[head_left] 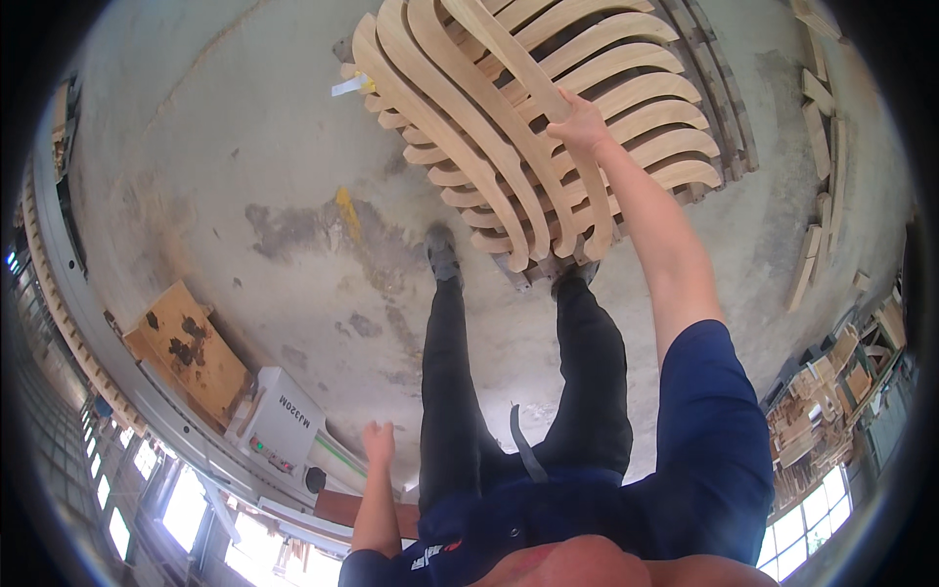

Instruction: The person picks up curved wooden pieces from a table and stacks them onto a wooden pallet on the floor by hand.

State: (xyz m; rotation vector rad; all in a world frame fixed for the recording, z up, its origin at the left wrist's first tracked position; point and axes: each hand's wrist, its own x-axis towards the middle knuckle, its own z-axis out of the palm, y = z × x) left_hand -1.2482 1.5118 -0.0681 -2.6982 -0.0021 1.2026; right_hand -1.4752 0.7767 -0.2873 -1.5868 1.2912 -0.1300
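Observation:
My right hand (579, 123) reaches out to a layered stack of pale, curved wooden pieces. Its fingers are wrapped round the edge of the rightmost curved wooden piece (523, 67) in the top layer. That piece lies lengthwise on the stack, its near end by my right foot. To its left, several like pieces (445, 70) lie side by side. Under them, a lower layer of curved pieces (641, 93) runs crosswise. My left hand (379, 440) hangs beside my left leg, fingers curled, with nothing visible in it.
Dark wooden slats (719, 88) show under the stack's right side. A white tag (347, 86) sticks out at its left. A grey machine (279, 421) and a stained board (191, 347) stand at left. Loose wood strips (817, 245) and an offcut pile (817, 421) lie at right.

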